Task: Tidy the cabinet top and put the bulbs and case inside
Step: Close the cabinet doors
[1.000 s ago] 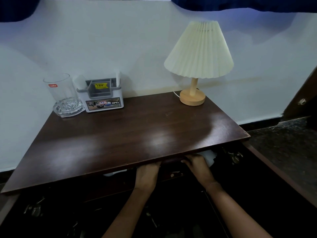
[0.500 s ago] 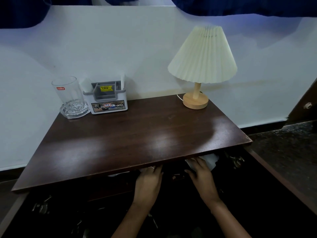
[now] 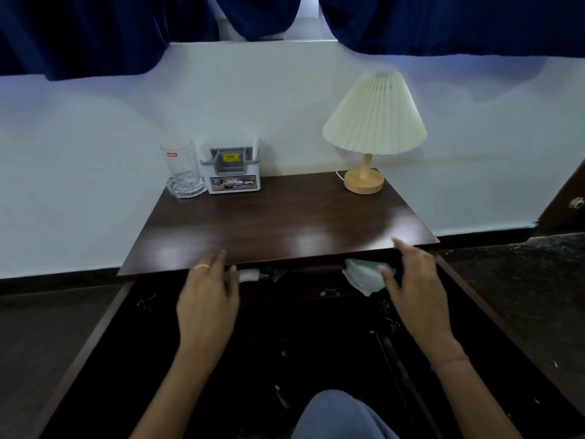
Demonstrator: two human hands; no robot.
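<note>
Neither grip is closed on anything: the left hand point(image 3: 207, 301) hangs with fingers loosely spread just below the front edge of the cabinet top point(image 3: 285, 226), and the right hand point(image 3: 418, 286) is likewise spread near the front right corner, its thumb touching or just beside a pale wrapped object point(image 3: 364, 275); contact cannot be confirmed. Left to right under the front edge: a bulb point(image 3: 250, 275) lies on its side inside the cabinet, long axis running along the front edge, white body toward the left hand and what appears to be the metal base pointing right. The pale object, possibly a second bulb in wrapping or the case, sits further right, partly under the lip; its axis cannot be read. On the counter, at the back left corner, stand a glass point(image 3: 183, 169) and an organiser box point(image 3: 234, 174), touching or nearly so; a lamp point(image 3: 372, 128) stands at the back right corner. Judged risks: the bulb, being round and lying sideways close to the opening, may roll out if a finger brushes it; the pale object looks shallowly seated and may slip forward; shutting the doors now could pinch either item or the fingers.
</note>
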